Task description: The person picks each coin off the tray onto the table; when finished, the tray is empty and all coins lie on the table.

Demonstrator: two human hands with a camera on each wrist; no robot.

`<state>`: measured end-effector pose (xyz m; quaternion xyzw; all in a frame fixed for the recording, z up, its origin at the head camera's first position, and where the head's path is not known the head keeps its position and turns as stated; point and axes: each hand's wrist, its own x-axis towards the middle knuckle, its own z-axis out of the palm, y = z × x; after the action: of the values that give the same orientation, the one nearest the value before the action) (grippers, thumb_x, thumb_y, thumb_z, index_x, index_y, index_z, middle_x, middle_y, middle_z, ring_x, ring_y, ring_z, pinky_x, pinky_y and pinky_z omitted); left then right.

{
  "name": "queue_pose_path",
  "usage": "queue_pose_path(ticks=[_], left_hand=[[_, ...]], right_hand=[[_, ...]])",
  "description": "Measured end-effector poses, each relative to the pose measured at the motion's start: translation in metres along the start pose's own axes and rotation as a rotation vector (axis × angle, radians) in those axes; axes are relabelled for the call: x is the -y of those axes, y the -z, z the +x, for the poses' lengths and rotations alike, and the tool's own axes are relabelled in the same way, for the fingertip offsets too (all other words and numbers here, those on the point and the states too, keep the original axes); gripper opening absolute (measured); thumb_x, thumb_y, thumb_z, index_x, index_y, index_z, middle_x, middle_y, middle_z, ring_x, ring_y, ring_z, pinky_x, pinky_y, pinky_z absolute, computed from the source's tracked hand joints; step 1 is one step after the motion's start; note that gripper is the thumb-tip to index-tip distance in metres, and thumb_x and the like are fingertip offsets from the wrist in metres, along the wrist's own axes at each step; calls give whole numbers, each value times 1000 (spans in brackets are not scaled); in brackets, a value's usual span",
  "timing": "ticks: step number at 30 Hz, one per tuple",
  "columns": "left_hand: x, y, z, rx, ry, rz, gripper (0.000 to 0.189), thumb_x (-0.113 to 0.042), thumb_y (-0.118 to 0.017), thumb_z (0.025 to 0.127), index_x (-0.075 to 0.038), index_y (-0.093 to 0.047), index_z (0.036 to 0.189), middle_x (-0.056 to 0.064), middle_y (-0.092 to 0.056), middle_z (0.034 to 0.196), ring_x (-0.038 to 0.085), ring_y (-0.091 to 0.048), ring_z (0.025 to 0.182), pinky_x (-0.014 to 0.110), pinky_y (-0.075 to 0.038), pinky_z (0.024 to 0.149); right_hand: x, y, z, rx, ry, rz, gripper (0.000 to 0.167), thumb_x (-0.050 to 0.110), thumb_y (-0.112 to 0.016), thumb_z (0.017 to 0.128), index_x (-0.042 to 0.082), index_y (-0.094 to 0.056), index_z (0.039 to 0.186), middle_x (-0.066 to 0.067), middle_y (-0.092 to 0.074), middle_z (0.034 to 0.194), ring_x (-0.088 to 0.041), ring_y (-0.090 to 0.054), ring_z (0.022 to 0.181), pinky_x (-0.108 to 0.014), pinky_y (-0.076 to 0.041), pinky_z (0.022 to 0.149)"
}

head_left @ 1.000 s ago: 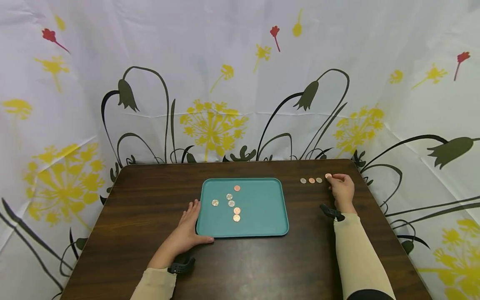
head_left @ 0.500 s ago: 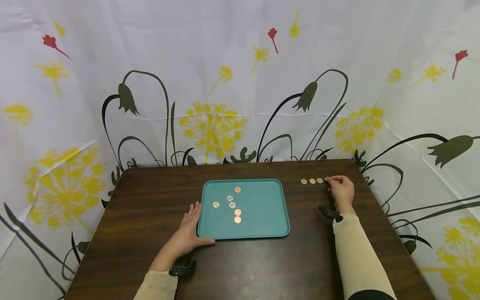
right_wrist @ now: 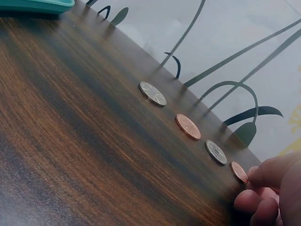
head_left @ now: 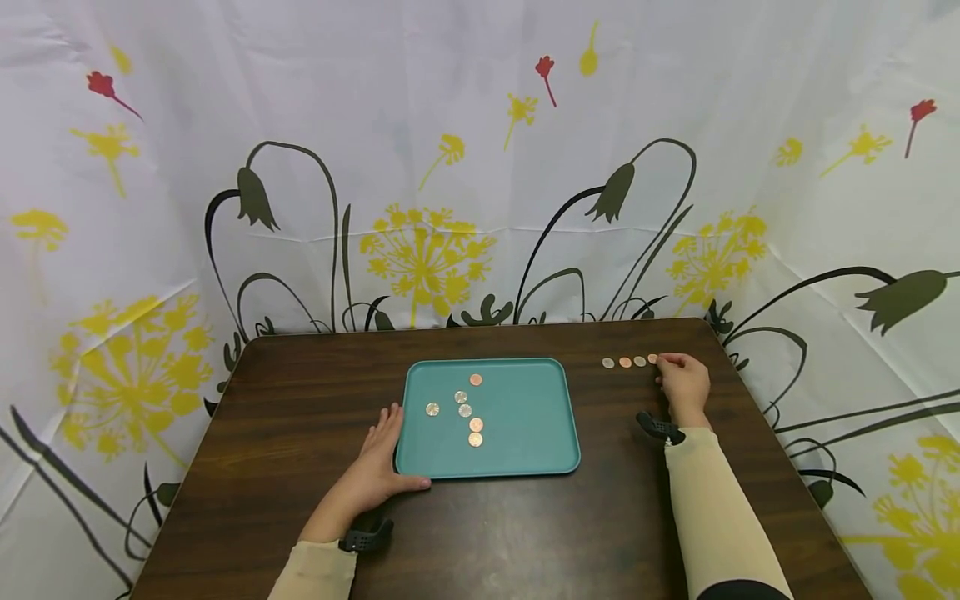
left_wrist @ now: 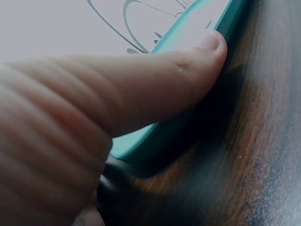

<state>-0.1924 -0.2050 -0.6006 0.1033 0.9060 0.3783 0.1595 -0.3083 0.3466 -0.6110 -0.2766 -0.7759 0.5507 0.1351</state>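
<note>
Sleeves [head_left: 313, 571]: both were beige, and the right one bore a black band at the bottom of the head view.
Straps [head_left: 365, 536]: these were black, one at each wrist.
Table [head_left: 525, 533]: it was dark brown with a wood grain, and a soft sheen showed on its near part.
Left hand [head_left: 375, 467]: it lay spread at the tray [head_left: 525, 454] — the thumb reached along the near edge, while the other fingers ran straight beside the left side.
Tray: it was teal, shallow and round-cornered, and sat flat around the middle of the table.
Tray coins: six lay inside. Nearest came a front coin [head_left: 476, 439] and a second coin [head_left: 476, 425], both coppery and just beside each other; beyond them two silvery coins [head_left: 465, 411] sat close together, with a pale coin [head_left: 432, 409] apart to their left; a copper back coin [head_left: 476, 380] was farthest.
Right hand [head_left: 684, 387]: thumb and forefinger pinched the right rim of the end coin [head_left: 652, 359], the other fingers curled in.
Row: the copper end coin lay at its right end, far right on the table; leftward followed a silver coin [head_left: 640, 361], a copper coin [head_left: 626, 362] and another silver coin [head_left: 608, 363] — small gaps between all four.
Cloth [head_left: 465, 83]: it hung white behind the table, printed with yellow, red and dark green flowers.
</note>
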Motion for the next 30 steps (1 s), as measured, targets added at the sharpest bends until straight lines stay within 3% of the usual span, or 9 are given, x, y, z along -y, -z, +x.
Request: queue_pose_path(ticks=[6,12,15,19,21,24,28,30], left_hand=[[2,0,-3,-9,0,3,145,-45,-98,80,0,2,174,22,7,183,44,12,170,68,3,136],[2,-1,-5,-17,1,0,144,-45,-99,80,0,0,174,22,5,184,44,11,171,67,3,136],[2,-2,-5,-21,3,-5,144,-45,-99,80,0,0,174,21,5,184,42,11,171,66,3,137],[2,-1,-4,-21,3,-2,144,-45,-99,80,-1,1,174,20,6,184,42,11,171,66,3,137],[2,-1,-3,-22,-3,2,144,-45,-98,80,-1,1,174,20,6,184,41,11,171,66,3,137],[1,-2,-1,-20,-15,5,143,-45,-98,80,0,1,174,20,6,184,42,12,171,66,3,137],[1,-2,-1,-22,-6,1,143,-44,-99,80,-1,0,175,20,6,184,42,12,171,66,3,136],[1,-2,-1,-24,-2,-4,143,-44,-99,80,-1,0,175,20,6,184,42,12,171,66,3,137]], right_hand=[[0,-3,0,-14,-3,37,26,20,-71,105,0,-78,121,4,-70,89,-4,-64,62,-19,-53,55],[1,-1,-3,8,-36,152,23,19,-69,107,1,-74,121,9,-64,94,-5,-63,65,-19,-51,54],[10,1,-10,15,-42,210,23,20,-69,107,2,-74,121,9,-63,95,-7,-62,67,-19,-49,54],[32,-4,-30,56,24,233,20,20,-71,107,3,-73,117,9,-65,87,-12,-63,67,-20,-47,53],[44,-9,-45,121,73,209,20,20,-72,106,2,-72,116,9,-65,82,-13,-63,65,-21,-47,52],[62,-22,-71,293,131,155,23,19,-72,106,-1,-70,118,8,-64,79,-13,-61,64,-23,-48,53],[77,-60,-118,548,196,63,22,18,-73,106,-2,-72,116,-1,-64,80,-19,-62,66,-27,-49,54],[80,-83,-144,637,229,15,18,17,-74,105,1,-74,113,-7,-65,80,-24,-62,66,-29,-49,53]])
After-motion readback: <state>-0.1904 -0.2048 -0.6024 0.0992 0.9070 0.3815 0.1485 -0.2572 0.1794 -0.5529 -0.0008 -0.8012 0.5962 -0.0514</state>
